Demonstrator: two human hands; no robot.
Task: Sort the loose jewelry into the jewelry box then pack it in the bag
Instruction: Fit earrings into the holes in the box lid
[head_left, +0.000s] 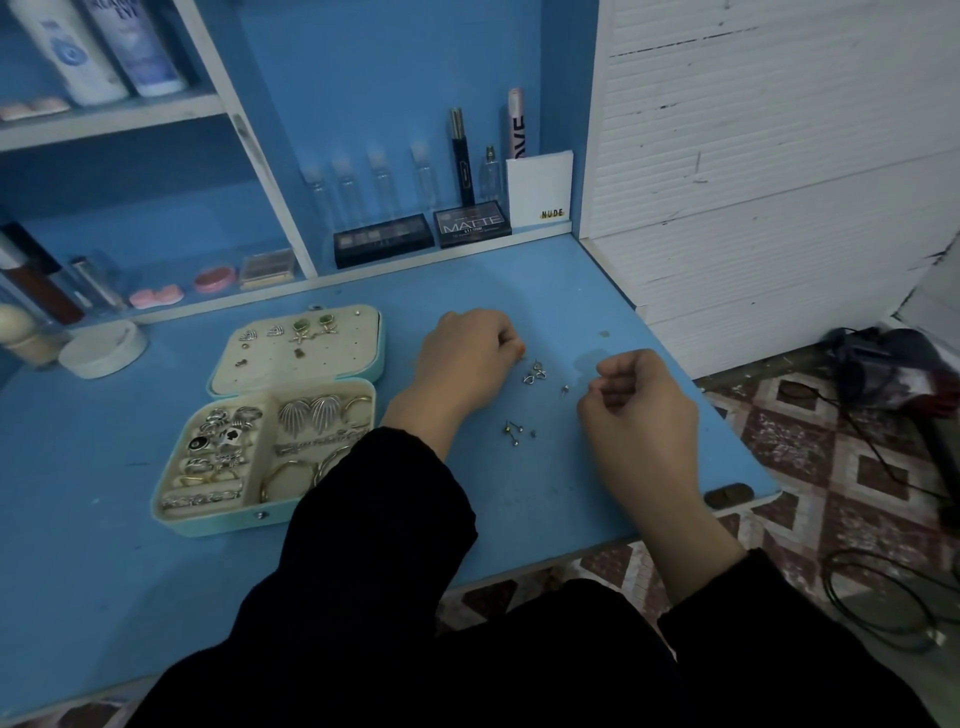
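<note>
Left hand (465, 353): fingers curled into a loose fist, knuckles up, fingertips (511, 343) pressed down at the desk; cannot tell whether anything is pinched under them. Right hand (636, 410): fingers curled inward, thumb meeting forefinger; whether something small sits in that pinch cannot be made out.

Between the two hands: loose earrings (535, 373) in a small cluster just beside the left fingertips, one lone stud (564, 388) near the right thumb, and three more small studs (514, 433) nearer the person, all lying on bare desk (545, 291).

Jewelry box (270, 421): open flat, left of the left forearm, its near right corner hidden under the dark sleeve (374, 499). Lid panel carries earrings pinned in rows; the tray holds rings on the left, bangles and large fan-shaped earrings on the right. The bag is not seen on the desk.

Open room: clear blue surface behind the hands up to the shelf lip, and a wide clear stretch in front of the box. The right hand works close to the desk's right edge, which cuts diagonally toward the patterned floor (810, 467). Round white container (104, 348) stands at the far left, well apart from the box.
</note>
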